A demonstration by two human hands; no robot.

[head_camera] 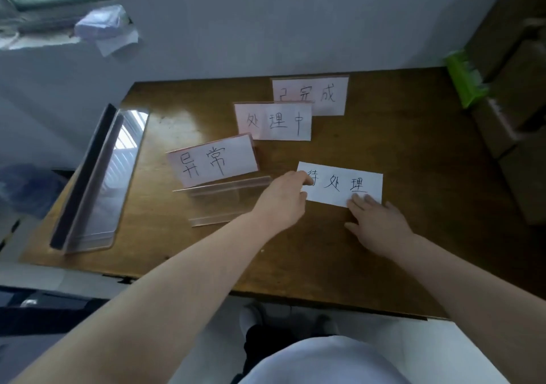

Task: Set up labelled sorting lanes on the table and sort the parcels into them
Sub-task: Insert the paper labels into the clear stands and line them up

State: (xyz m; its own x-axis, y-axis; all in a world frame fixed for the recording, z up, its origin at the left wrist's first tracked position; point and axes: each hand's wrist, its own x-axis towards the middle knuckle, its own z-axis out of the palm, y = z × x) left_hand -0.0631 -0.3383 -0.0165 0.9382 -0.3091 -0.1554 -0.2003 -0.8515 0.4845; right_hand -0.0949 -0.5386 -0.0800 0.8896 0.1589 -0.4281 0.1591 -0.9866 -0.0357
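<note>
Head view, looking down on a brown wooden table [399,147]. Pinching, with the left hand [280,200], the left edge of a white paper label handwritten in black characters [345,184], thumb on top and fingers curled in at the edge. Pressing on the same label's lower right corner with the right hand [376,221], fingers fairly straight and slightly spread, gripping nothing. Holding that label flat on the table at centre right of the frame. Showing, just left of the left hand at mid-frame, an empty clear plastic label holder [224,200] resting on the table. Showing directly above it a near white handwritten label in a pink-edged clear holder [212,163], standing and leaning back. Showing further up, stepping toward the upper middle of the frame, a middle white handwritten label [274,122] and a far white handwritten label [310,95], both upright and overlapping in the picture. Showing at the left of the frame a large clear acrylic sign stand with a dark base [97,176] along the table's left edge, and at the upper right a blurred bright green bundle [465,79].
</note>
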